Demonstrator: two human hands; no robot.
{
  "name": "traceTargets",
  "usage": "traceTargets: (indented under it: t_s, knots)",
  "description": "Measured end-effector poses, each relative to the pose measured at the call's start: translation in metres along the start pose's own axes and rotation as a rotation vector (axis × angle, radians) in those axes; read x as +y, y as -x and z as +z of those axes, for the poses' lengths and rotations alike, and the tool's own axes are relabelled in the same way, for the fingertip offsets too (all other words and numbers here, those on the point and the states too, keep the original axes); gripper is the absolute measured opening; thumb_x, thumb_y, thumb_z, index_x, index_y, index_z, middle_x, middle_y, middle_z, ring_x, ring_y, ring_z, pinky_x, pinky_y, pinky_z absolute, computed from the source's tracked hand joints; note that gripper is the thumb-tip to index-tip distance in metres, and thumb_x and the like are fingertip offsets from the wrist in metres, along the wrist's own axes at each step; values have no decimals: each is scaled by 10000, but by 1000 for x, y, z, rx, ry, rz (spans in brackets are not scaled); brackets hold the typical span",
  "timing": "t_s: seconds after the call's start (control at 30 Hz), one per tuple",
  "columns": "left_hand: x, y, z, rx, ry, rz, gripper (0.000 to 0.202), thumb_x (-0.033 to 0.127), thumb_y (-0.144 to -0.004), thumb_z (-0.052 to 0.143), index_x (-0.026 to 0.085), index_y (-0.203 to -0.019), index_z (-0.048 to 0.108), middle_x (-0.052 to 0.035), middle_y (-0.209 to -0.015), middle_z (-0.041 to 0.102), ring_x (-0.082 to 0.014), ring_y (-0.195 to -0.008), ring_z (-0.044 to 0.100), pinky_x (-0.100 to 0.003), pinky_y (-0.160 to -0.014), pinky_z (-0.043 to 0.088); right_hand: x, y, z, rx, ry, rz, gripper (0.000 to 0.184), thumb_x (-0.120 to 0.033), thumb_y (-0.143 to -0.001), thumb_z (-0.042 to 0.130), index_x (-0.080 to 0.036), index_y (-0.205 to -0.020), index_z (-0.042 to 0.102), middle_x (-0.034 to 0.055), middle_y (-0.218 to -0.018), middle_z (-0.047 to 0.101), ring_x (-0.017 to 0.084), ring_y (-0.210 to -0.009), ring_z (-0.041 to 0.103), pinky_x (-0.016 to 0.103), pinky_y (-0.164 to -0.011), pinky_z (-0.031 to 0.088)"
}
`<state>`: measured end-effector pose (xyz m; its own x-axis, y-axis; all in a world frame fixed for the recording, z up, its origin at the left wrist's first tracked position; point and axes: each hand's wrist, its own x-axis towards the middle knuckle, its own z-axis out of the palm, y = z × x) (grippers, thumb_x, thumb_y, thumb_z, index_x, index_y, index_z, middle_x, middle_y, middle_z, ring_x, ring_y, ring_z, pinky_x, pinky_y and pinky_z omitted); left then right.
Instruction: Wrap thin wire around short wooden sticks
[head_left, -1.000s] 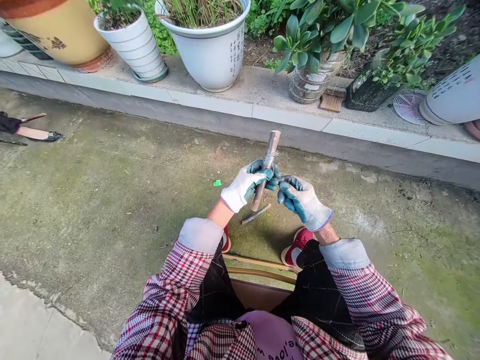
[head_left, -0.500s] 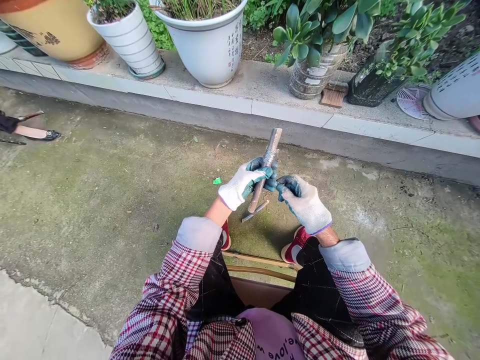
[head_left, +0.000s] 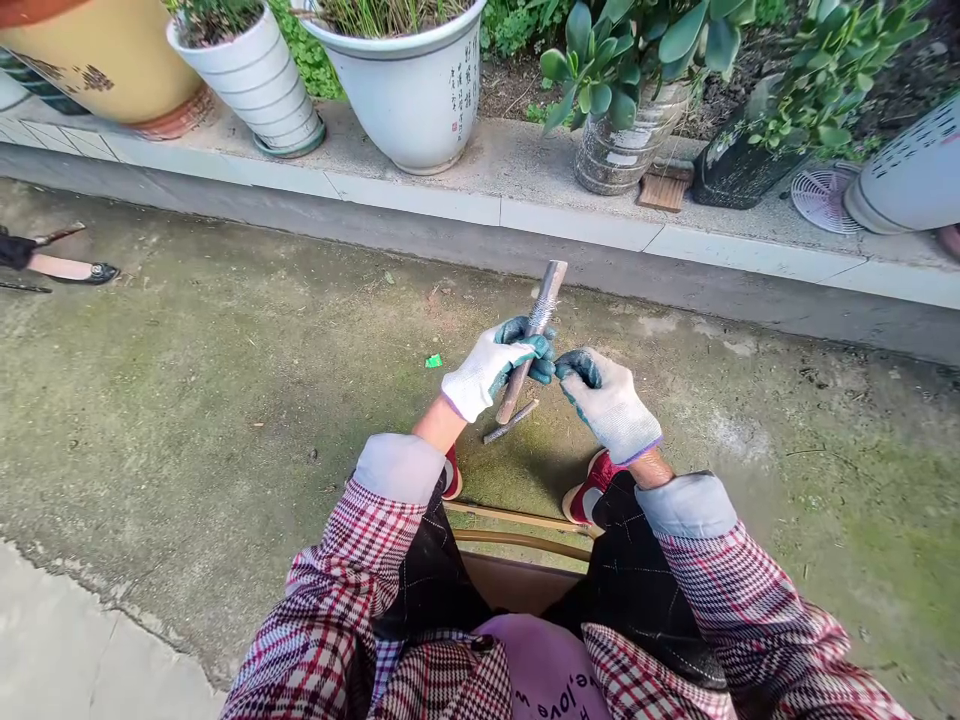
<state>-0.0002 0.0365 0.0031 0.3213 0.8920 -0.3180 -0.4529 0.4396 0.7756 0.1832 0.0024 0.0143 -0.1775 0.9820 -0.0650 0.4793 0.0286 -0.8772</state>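
Note:
My left hand [head_left: 501, 362], in a white work glove with green-coated fingers, is wrapped round a wooden stick [head_left: 553, 282]. The stick tilts up and away to the right, and silvery wire [head_left: 541, 314] is wound round it just above my fingers. To the right, my right hand [head_left: 604, 400] wears the same kind of glove. Its thumb and fingers are pinched close to the stick, but what they hold is too small to make out. A thinner, shorter stick [head_left: 511, 422] with a silvery wrap lies on the ground below my hands.
Potted plants, among them a white pot [head_left: 405, 95] and a ribbed clear container [head_left: 626, 150], line a tiled ledge [head_left: 420, 195] ahead. A green scrap [head_left: 433, 361] lies on the concrete. Another person's foot [head_left: 94, 272] shows at far left. My red shoes [head_left: 583, 495] flank a wooden bar.
The upper end of the stick has dipped slightly and shifted a little right. My hands keep nearly the same places and grips. The view has moved slightly.

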Motion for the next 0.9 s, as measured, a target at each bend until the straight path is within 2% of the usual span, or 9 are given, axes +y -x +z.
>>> traceTargets:
  t_s: [0.1,0.23,0.37,0.57,0.67,0.9]
  knots:
    - [4,-1,-4,36,3,-11,204,144,-785,723,116,-976,660,-25,-732,720,-155,-599,691,-315,-626,580,-2,0,1,-63,-81,86,262,-413,-888,569,-195,-958,696,-26,-649,603,118,-525,491,256,-494,400]
    - [10,1,-3,60,32,-86,170,108,-809,665,121,-979,671,-29,-750,729,-151,-609,696,-306,-628,583,0,1,-1,-5,56,-1,277,-395,-890,627,-218,-1089,699,10,-788,709,150,-638,601,278,-605,471]
    - [9,2,-1,61,70,-124,153,125,-836,645,126,-986,672,-45,-778,744,-161,-620,706,-306,-625,584,3,2,-5,17,249,-137,205,-346,-928,574,-230,-1018,717,54,-915,776,207,-791,700,319,-738,506]
    - [6,0,-3,62,91,-149,152,132,-839,648,138,-988,674,-27,-746,742,-150,-592,694,-288,-604,586,1,4,-7,8,363,-243,193,-321,-942,552,-244,-970,727,61,-894,788,222,-806,722,309,-733,492]
    - [5,0,-1,61,95,-140,131,130,-825,669,138,-955,658,-26,-774,741,-161,-589,701,-311,-602,599,-1,4,-6,29,352,-245,189,-310,-936,548,-234,-943,721,60,-868,780,208,-776,711,297,-717,483]
    - [0,1,9,50,78,-138,101,128,-818,660,136,-917,641,-27,-713,716,-157,-572,692,-302,-602,601,7,0,0,117,348,-128,141,-309,-870,575,-221,-802,662,26,-705,690,172,-652,613,289,-641,438]
